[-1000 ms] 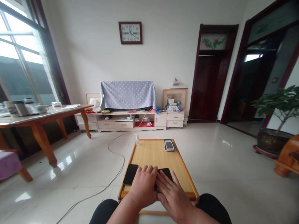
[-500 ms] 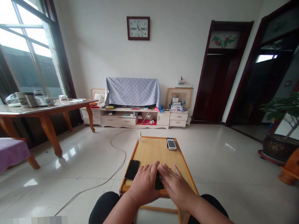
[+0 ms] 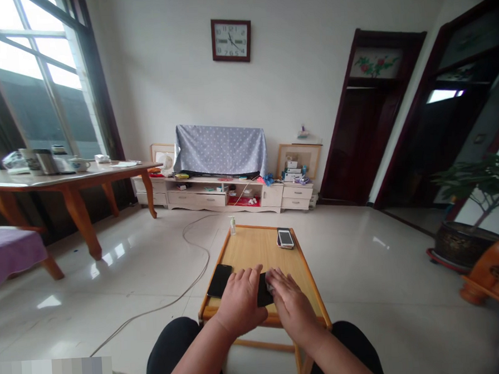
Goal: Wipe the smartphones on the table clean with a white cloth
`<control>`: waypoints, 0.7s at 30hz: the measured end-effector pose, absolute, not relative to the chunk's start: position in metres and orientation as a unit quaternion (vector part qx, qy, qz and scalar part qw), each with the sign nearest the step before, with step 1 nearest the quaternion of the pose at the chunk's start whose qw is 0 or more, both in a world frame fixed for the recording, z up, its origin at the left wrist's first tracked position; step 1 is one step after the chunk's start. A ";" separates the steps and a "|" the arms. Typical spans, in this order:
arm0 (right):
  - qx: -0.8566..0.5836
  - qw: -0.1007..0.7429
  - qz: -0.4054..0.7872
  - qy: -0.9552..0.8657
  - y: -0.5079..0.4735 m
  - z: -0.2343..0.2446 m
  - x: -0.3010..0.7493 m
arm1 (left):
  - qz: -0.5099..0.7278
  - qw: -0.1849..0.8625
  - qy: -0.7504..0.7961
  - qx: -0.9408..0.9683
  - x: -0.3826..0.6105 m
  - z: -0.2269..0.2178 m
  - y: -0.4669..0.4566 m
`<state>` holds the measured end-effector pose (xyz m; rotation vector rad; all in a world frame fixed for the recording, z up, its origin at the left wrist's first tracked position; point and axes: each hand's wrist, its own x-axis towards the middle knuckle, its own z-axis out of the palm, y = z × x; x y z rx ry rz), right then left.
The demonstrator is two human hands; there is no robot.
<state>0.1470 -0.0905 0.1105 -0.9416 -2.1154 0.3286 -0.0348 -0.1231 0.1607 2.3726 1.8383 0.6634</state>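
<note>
Head view shows my left hand (image 3: pixel 241 302) lying flat, fingers spread, on a dark phone (image 3: pixel 264 289) at the bench (image 3: pixel 252 248) near edge; my right hand (image 3: pixel 291 302) presses it beside. Another black phone (image 3: pixel 220 280) lies untouched on the left.

Dark phone (image 3: pixel 264 289) mostly hidden under both hands; grip unclear; plant (image 3: pixel 483 183) cut by right edge.
</note>
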 end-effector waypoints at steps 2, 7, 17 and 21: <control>-0.383 0.446 0.167 -0.791 -0.080 0.116 0.147 | 0.229 0.032 0.602 0.764 -0.032 0.162 -0.119; -0.448 0.577 0.338 -0.593 -0.062 0.114 0.143 | 0.281 0.053 0.643 0.710 -0.032 0.149 -0.101; -0.406 0.475 0.485 -0.612 -0.088 0.071 0.112 | 0.538 0.438 0.584 0.422 -0.013 0.110 -0.050; -0.439 0.462 0.457 -0.620 -0.081 0.052 0.107 | 0.552 0.477 0.592 0.341 -0.004 0.099 -0.035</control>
